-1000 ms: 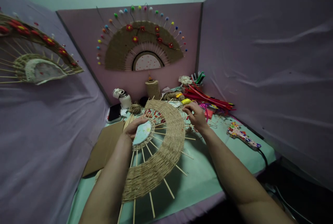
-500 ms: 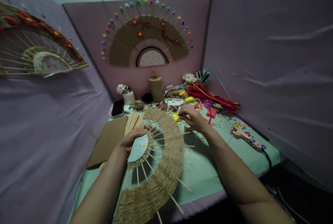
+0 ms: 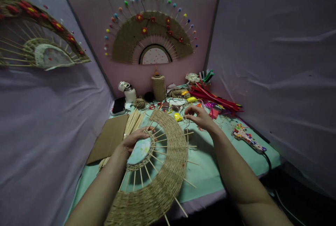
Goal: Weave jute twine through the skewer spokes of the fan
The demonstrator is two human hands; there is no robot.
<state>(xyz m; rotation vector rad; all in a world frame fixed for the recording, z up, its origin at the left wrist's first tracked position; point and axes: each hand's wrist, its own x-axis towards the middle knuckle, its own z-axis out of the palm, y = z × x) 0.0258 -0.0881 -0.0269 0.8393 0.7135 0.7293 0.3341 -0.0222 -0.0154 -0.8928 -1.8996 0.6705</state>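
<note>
A half-round fan (image 3: 168, 170) of woven twine on thin wooden sticks is tilted over the table. My left hand (image 3: 136, 138) grips it at the inner hub, beside the pale blue floral half-circle (image 3: 140, 152); some fingers are hidden behind. Stick ends poke out past the woven band's outer edge. Just off that edge, my right hand (image 3: 198, 117) is closed in a pinch on a thin strand of twine (image 3: 188, 125), which hangs toward the fan's rim. A yellow packet (image 3: 178, 117) lies close to my right fingertips.
Cardboard (image 3: 107, 138) and a bundle of sticks (image 3: 134, 121) lie to the left. At the back stand a twine spool (image 3: 158, 87) and a white jar (image 3: 130, 94). Red pipe cleaners (image 3: 214, 98) and a corded glue gun (image 3: 249, 138) are on the right. A finished fan (image 3: 123, 42) hangs behind.
My right hand has shifted slightly right, away from the yellow packet. The fan has tilted a little, its lower end moving left, still in my left hand. The view has shifted slightly.
</note>
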